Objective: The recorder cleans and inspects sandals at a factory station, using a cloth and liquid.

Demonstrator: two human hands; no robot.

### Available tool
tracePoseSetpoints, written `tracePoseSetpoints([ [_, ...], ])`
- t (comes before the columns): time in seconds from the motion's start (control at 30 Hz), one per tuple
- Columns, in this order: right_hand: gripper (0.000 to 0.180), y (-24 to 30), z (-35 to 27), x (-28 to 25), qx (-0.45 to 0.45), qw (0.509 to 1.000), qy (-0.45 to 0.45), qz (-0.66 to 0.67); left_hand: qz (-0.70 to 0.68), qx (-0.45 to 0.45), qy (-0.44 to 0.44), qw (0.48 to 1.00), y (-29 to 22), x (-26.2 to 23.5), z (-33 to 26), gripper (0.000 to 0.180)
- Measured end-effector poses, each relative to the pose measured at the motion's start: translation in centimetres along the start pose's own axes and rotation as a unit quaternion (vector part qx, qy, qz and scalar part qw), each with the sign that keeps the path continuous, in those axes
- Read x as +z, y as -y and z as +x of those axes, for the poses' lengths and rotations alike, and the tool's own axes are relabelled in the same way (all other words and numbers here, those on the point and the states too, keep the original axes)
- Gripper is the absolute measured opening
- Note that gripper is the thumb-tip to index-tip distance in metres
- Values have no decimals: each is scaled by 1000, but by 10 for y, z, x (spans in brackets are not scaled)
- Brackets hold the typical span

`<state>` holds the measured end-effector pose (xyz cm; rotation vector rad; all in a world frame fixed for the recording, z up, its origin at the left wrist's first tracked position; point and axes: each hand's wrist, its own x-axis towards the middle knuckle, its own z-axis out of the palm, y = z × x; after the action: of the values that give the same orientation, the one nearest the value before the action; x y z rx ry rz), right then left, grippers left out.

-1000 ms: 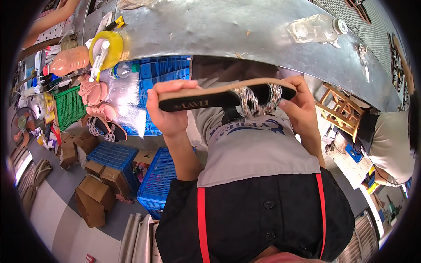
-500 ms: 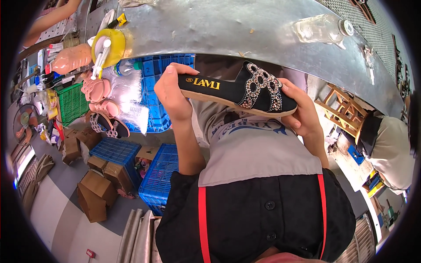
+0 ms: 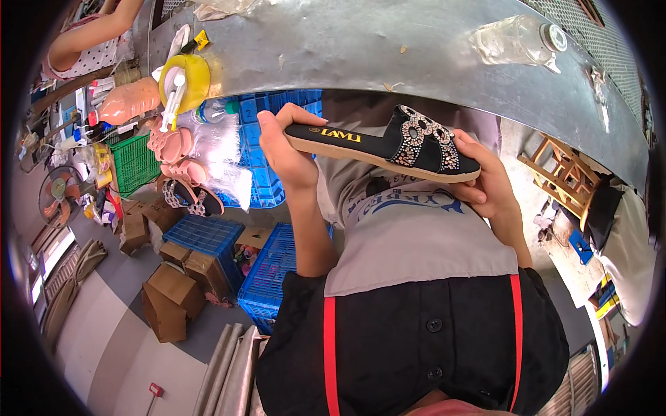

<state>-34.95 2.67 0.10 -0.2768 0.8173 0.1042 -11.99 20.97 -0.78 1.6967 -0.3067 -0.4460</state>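
Held level in front of my apron is a black slide sandal (image 3: 378, 144) with a tan sole and rhinestone rings on its cut-out strap. My left hand (image 3: 288, 147) is closed round its heel end, thumb and finger on the edge. At the toe end, my right hand (image 3: 489, 173) grips with the thumb on the strap side and the fingers under the sole, partly hidden. Its side and black insole face me. More sandals lie to the left: a pink pair (image 3: 173, 147) and a black jewelled pair (image 3: 191, 197), near clear plastic bags (image 3: 222, 156).
A metal workbench (image 3: 347, 48) spans the far side, bearing a clear bottle (image 3: 517, 41) and a yellow tape roll (image 3: 186, 83). Blue crates (image 3: 267, 270), a green basket (image 3: 135, 166) and cardboard boxes (image 3: 170, 298) stand left. A wooden stool (image 3: 565, 173) is at right. Another person's arm (image 3: 97, 35) shows far left.
The sandal has tilted in my hands, showing less of its insole and more of its sole edge. Both hands keep their hold. The whole view has shifted slightly.
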Motion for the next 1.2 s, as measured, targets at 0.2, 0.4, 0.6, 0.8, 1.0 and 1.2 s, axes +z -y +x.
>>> tracePoseSetpoints([
  [0.2, 20, 0, 2, -6, -5, 1000, -1, 16, 14, 13, -5, 1000, -1, 4, -1, 81],
  [0.4, 23, 3, 3, 0, -21, 1000, 1, 17, -75, 22, 5, 997, 11, 16, -5, 57],
  [0.6, 24, 4, 1, -1, -72, 997, 30, 9, -113, 137, 29, 984, 10, 30, -15, 84],
  [0.8, 27, 3, -1, -1, -92, 995, 10, -33, -220, 109, 76, 967, 8, 34, -14, 91],
  [1.0, 28, -1, -3, 3, -96, 994, -2, -54, -273, 92, 84, 954, 9, 33, -16, 78],
  [1.2, 28, -1, -5, 4, -99, 993, -13, -63, -282, 99, 85, 951, 12, 32, -16, 71],
])
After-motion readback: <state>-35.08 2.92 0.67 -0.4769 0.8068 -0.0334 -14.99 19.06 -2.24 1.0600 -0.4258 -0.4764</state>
